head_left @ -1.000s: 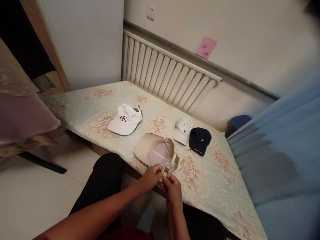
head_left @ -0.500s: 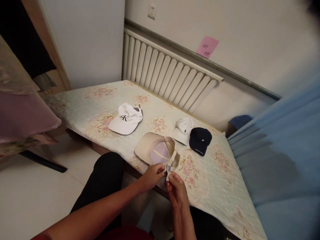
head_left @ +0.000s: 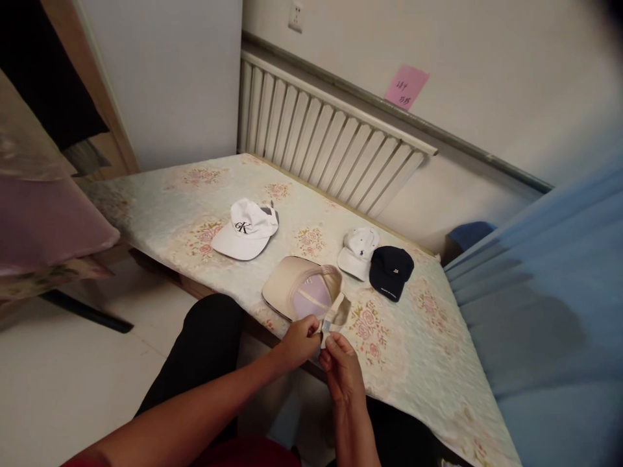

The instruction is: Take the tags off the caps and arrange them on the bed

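A beige baseball cap [head_left: 280, 285] lies upside down at the table's near edge, its lilac lining showing and its brim to the left. At its back, my left hand [head_left: 300, 342] pinches the cap's strap beside a metal buckle [head_left: 326, 326]. My right hand [head_left: 343, 363] is closed on the end of the strap [head_left: 324, 340], just below the buckle. Both hands almost touch each other. Part of the strap is hidden by my fingers.
On the flowered tablecloth [head_left: 311, 241] lie a white cap with black letters [head_left: 248, 227], a smaller white cap [head_left: 359, 253] and a navy cap [head_left: 390, 272]. A radiator [head_left: 321, 130] stands behind; a blue curtain [head_left: 549, 311] hangs at right.
My right hand has shifted very slightly up and left with the strap end. The view has tilted a little; the caps stay in place.
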A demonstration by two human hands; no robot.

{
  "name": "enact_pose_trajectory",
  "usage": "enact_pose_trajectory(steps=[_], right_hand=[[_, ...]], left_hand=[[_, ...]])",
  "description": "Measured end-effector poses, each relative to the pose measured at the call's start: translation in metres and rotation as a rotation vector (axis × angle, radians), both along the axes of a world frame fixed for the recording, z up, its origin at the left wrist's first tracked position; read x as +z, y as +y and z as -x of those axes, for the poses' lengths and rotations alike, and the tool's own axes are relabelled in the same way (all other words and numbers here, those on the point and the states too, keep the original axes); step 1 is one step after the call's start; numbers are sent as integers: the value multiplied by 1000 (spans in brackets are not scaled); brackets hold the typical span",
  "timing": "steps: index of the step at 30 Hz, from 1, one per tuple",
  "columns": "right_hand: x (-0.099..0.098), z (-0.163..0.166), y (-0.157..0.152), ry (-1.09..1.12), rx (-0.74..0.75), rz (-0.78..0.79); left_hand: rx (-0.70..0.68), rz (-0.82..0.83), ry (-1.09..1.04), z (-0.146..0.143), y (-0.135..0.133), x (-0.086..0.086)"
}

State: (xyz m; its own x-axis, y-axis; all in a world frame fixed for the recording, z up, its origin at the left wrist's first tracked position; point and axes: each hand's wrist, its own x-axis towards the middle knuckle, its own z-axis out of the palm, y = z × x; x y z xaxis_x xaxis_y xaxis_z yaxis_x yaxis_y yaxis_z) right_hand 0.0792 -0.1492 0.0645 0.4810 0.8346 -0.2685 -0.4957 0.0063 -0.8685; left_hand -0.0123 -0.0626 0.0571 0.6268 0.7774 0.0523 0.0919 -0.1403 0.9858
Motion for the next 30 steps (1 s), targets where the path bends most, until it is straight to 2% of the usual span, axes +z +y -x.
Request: enact_pose_trajectory(steps=[11, 17, 21, 23, 26, 30], right_hand=[[-5, 6, -1, -81, 31, 15], [-7, 7, -1, -121, 20, 43], [-7, 7, 0, -121, 25, 27], [-8, 7, -1, -124, 23, 25], [-10, 6, -2, -127, 22, 39], [-13, 4, -3, -132, 28, 43]], left_hand=[[1, 161, 64, -2, 7, -6], [-142, 431, 0, 3, 11, 1], [-341, 600, -107, 11, 15, 9], [-339, 562, -66, 12, 18, 7], [-245, 381, 47, 11, 21, -1], [-221, 182, 123, 7, 22, -7]])
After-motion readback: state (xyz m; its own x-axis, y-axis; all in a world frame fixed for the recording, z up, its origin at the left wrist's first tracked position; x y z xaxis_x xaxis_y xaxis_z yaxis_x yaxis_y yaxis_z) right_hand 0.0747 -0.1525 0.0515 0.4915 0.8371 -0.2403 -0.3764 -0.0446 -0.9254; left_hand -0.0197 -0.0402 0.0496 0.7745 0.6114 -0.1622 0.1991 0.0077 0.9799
